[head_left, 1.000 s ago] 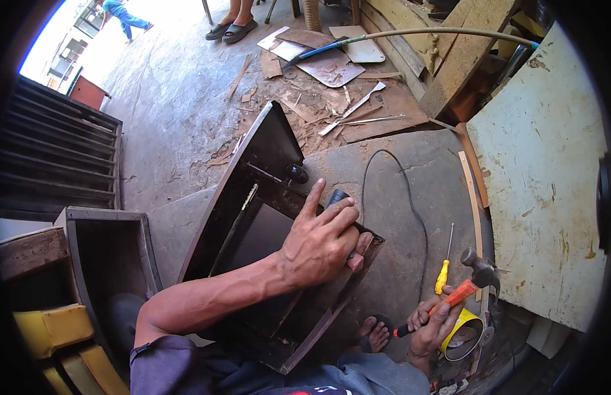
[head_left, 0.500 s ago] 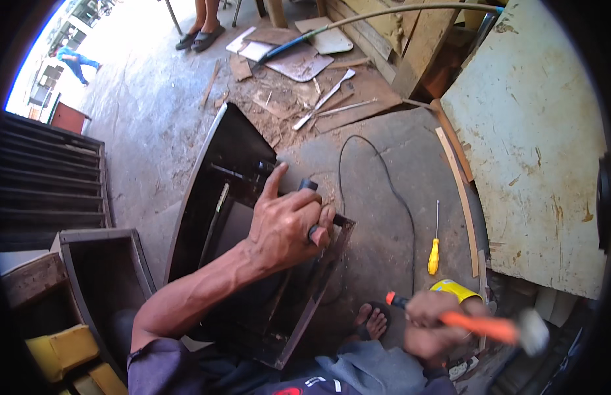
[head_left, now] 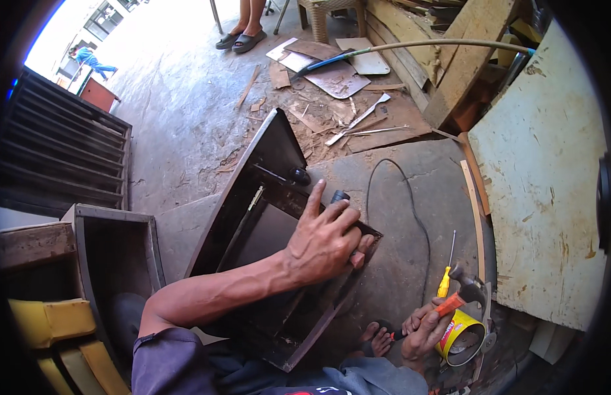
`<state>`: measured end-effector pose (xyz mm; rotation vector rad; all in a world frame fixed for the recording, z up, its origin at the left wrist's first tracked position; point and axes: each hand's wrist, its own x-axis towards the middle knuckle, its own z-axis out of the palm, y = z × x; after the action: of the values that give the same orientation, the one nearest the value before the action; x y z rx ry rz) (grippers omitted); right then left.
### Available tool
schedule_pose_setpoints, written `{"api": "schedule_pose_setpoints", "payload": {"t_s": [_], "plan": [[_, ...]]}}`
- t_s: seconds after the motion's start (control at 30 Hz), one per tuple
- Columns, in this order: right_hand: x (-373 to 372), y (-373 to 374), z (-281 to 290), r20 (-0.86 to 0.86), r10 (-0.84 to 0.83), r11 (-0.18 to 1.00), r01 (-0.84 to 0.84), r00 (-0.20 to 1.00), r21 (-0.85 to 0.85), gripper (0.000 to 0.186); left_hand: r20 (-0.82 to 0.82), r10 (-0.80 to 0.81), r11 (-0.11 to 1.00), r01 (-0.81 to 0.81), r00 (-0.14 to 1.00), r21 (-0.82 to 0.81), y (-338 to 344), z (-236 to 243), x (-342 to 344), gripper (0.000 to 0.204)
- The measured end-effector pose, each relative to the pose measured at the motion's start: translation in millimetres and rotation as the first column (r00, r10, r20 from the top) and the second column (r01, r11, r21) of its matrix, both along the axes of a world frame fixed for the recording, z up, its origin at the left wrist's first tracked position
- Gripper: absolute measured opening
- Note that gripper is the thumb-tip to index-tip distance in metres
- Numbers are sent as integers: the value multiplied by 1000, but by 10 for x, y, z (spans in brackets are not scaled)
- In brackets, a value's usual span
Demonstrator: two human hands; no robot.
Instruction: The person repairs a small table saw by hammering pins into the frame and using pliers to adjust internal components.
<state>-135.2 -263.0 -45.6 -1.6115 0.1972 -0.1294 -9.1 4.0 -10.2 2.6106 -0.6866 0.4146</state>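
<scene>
Head view: the right hand (head_left: 420, 331) grasps a hammer (head_left: 449, 304) at four o'clock; toward five, the left hand (head_left: 324, 245) curls over a dark wooden frame (head_left: 245, 184) near seven, its exact grip unclear.

Purple short sleeve (head_left: 164, 362), blue-grey legwear (head_left: 378, 376), dark shirt front (head_left: 274, 391) with red-and-white print (head_left: 326, 390)

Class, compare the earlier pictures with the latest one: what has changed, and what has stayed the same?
The right hand has swung the hammer: in the middle picture its blurred head pointed right; now it shows beside the yellow screwdriver, much as at first. The distant person in blue has moved left. Nothing was gripped or released. The left hand stays at the dark wooden furniture; the screwdriver stays put.
</scene>
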Motion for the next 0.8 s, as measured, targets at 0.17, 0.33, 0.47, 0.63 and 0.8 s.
{"api": "schedule_pose_setpoints", "payload": {"t_s": [0.17,0.33,0.47,0.63,0.8], "plan": [[69,64,11,-37,10,999,-9,999,37,39,-7,-7,999,7,1000,37,34,-54,-19,28],[90,81,-6,-67,11,998,-7,998,61,39,-18,-11,1000,11,1000,5,24,-28,-7,28],[115,116,43,-68,-10,992,19,998,123,37,5,-1,998,1,1000,-56,18,-28,13,28],[115,127,44,-94,-18,991,30,995,132,37,21,7,996,-5,1000,-83,26,-25,24,28],[106,124,6,-109,1,994,11,994,109,39,-18,20,999,-21,1000,-39,50,-18,36,26]]}}
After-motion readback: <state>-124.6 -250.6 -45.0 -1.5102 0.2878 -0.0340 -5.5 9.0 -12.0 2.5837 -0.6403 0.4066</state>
